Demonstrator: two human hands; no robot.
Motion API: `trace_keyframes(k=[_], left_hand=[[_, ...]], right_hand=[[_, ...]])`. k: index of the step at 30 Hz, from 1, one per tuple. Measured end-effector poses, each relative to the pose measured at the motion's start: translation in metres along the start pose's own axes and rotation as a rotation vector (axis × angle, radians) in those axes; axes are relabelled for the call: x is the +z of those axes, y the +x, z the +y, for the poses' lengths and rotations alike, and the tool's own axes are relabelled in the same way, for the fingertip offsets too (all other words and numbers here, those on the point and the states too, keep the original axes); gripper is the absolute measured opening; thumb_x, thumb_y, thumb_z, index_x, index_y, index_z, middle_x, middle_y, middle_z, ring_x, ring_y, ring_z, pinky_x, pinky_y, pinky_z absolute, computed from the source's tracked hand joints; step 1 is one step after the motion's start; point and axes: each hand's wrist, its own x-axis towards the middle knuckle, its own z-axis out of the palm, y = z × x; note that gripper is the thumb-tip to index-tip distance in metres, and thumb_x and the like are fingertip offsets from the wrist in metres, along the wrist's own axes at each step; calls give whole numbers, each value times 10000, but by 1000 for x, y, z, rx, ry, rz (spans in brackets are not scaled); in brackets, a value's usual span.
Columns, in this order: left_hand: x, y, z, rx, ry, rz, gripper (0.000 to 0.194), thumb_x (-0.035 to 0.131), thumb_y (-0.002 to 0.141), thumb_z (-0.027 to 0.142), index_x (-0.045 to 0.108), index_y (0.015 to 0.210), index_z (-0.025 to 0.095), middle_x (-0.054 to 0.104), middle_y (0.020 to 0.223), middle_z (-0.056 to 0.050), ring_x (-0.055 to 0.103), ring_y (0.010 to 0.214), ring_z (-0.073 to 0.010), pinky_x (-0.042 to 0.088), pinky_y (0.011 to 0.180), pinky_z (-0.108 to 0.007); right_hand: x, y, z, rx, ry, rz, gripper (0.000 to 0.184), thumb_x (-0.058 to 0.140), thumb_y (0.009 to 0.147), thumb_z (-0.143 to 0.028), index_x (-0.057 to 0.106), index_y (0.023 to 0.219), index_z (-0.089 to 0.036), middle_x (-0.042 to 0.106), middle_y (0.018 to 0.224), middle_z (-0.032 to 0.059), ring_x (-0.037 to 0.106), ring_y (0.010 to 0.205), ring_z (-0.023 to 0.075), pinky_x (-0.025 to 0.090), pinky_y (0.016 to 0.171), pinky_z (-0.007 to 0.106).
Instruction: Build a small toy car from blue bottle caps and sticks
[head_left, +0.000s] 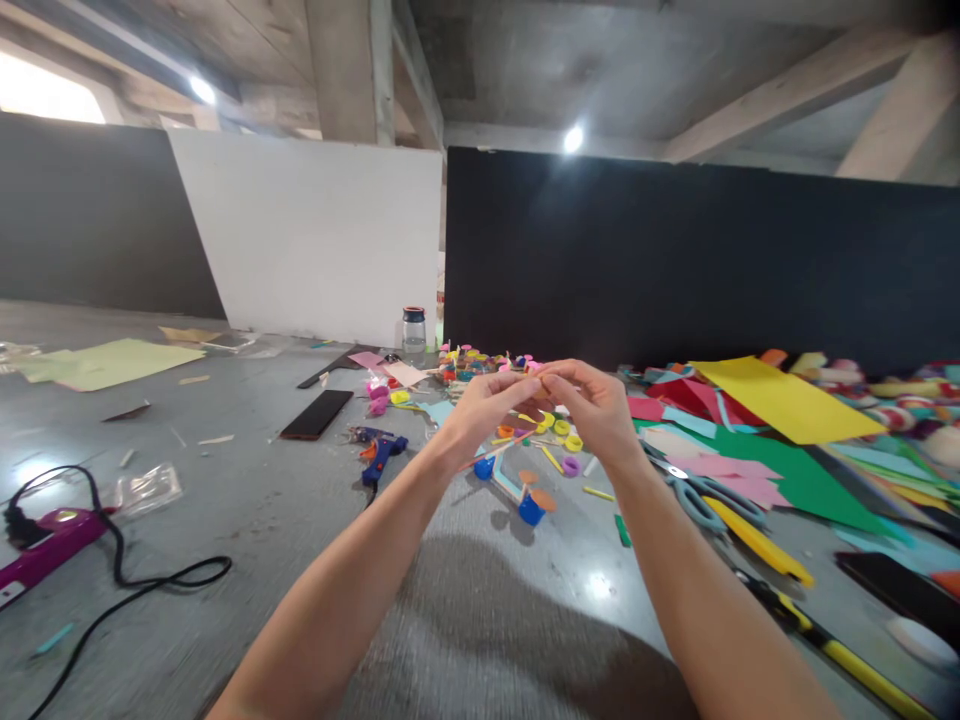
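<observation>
My left hand (491,405) and my right hand (589,405) meet fingertip to fingertip above the table. Both are pinched closed around something small, perhaps an orange bit, which the fingers mostly hide. A thin orange strip (480,460) shows just under my left hand; whether it is held I cannot tell. Below the hands stands a small paper craft piece (506,485) with blue rolled ends and orange discs (541,498). Yellow paper rings (574,442) and a purple ring (571,467) lie beyond it, near my right hand.
Left of my arms lie a blue glue gun (384,455), a black phone (318,414) and a purple power strip (52,545) with a black cord. Scissors (694,505), a yellow cutter (757,540) and coloured paper (787,400) are at right. A jar (414,330) stands behind.
</observation>
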Motion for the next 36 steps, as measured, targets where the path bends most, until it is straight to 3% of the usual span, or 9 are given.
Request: trace_keyframes(k=[5,13,19,22,28,33,36], left_hand=[[4,5,-9,119,23,187,154,690,864,273,707,953,148,736,831,-50,692,714,-134,593,669,-269],[5,5,-19,290,257,263,133,655,890,272,717,947,170,742,850,-43,705,731,-139,584,718,-277],[9,1,-9,133,72,177,166,667,880,265,687,997,148,755,846,-70,716,736,-155,592,696,-288],[9,4,-10,76,35,185,95,690,846,201,692,920,140,750,799,-56,701,681,-135,587,680,-280],[9,5,-12,66,77,235,47,654,837,123,687,868,135,737,761,-41,697,679,-129,581,667,-267],[7,1,-5,77,128,162,143,609,902,216,693,987,138,752,878,-77,716,747,-147,572,659,-258],[7,2,-6,96,127,179,123,624,896,238,689,947,147,746,847,-69,712,733,-150,563,641,-252]], right_hand=[[2,0,0,73,-25,38,186,676,882,-368,734,858,-193,722,811,30,661,716,168,550,667,302],[3,0,-7,136,-15,21,198,679,872,-367,715,848,-174,679,676,10,632,584,130,521,566,255],[3,0,-9,121,-46,61,189,668,877,-358,712,861,-175,703,708,31,639,590,139,528,543,259],[4,-1,-8,88,-38,71,187,686,866,-362,713,854,-178,734,777,49,661,634,154,560,587,283],[5,-1,-4,60,-51,38,179,685,875,-363,715,878,-187,741,804,44,666,656,164,567,618,304],[4,-1,-2,38,-49,31,174,669,890,-344,714,886,-177,709,741,27,654,640,154,541,603,286],[4,-1,-1,36,-54,12,173,665,893,-345,717,885,-180,702,730,23,653,648,158,534,612,292]])
